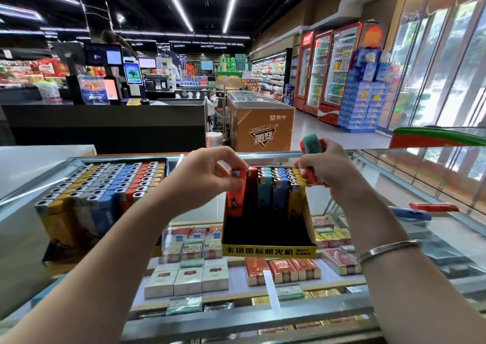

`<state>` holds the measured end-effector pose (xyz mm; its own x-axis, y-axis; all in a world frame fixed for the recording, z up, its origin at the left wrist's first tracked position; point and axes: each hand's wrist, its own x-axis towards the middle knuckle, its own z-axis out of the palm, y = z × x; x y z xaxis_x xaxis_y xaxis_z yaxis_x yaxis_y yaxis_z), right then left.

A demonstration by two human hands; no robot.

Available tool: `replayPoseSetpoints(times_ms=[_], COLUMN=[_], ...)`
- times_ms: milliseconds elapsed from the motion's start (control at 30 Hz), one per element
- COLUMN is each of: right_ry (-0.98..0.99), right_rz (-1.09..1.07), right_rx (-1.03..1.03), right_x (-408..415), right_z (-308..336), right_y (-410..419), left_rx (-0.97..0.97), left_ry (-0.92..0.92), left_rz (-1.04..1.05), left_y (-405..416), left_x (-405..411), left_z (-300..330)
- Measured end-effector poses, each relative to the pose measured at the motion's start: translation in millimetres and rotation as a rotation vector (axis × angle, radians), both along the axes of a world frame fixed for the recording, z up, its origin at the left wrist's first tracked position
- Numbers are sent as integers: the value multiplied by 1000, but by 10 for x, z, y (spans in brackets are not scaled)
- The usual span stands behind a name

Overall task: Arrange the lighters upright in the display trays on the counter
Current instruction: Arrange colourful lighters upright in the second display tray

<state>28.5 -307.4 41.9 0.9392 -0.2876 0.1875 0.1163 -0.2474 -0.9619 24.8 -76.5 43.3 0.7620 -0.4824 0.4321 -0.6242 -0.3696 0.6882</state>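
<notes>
My left hand pinches a red lighter by its upper end, thumb and fingers curled round the cap, and holds it at the left wall of the yellow-fronted display tray, which sits near the middle of the glass counter. The lighter's long axis runs nearly vertical, leaning a little, base pointing down into the tray's dark, unfilled front; I cannot tell whether the base touches the tray floor. Directly right of it stands another red lighter, then a teal column, a blue column and a yellow column, all upright along the tray's back. My right hand hovers over the tray's back right corner, fingers wrapped round a bundle of spare lighters, red and teal showing above the fist. So the left hand is the one nearer the open slot, and I judge the coming move turns on bringing this lighter plumb and pressing it back against the red one beside it. At the counter's left side, a second tray is already packed with upright rows. Two loose lighters, one blue and one red, lie flat on the glass toward the right edge, well apart from both hands, long axes roughly left-right. Progress estimate: the back rows are in, the front of this tray is unfilled.
</notes>
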Motion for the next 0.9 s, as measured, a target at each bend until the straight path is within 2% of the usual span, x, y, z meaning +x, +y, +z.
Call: replayPoseSetpoints(times_ms=[200, 433, 633, 733, 833, 900], right_ry=[-24, -40, -79, -144, -152, -121], right_rz=[-14, -22, -45, 2, 244, 357], right_rx=[-53, -86, -59, 136, 453, 518], right_x=[12, 22, 11, -36, -113, -151], right_z=[-3, -3, 5, 50, 104, 129], right_y=[19, 29, 41, 17, 5, 27], left_rx=[149, 401, 476, 421, 347, 281], left_ry=[-9, -284, -324, -325, -382, -470], left_rz=[42, 145, 146, 128, 135, 163], left_y=[66, 21, 9, 24, 5, -34], left_x=[42, 49, 32, 10, -18, -18], left_z=[-51, -59, -45, -52, -61, -76])
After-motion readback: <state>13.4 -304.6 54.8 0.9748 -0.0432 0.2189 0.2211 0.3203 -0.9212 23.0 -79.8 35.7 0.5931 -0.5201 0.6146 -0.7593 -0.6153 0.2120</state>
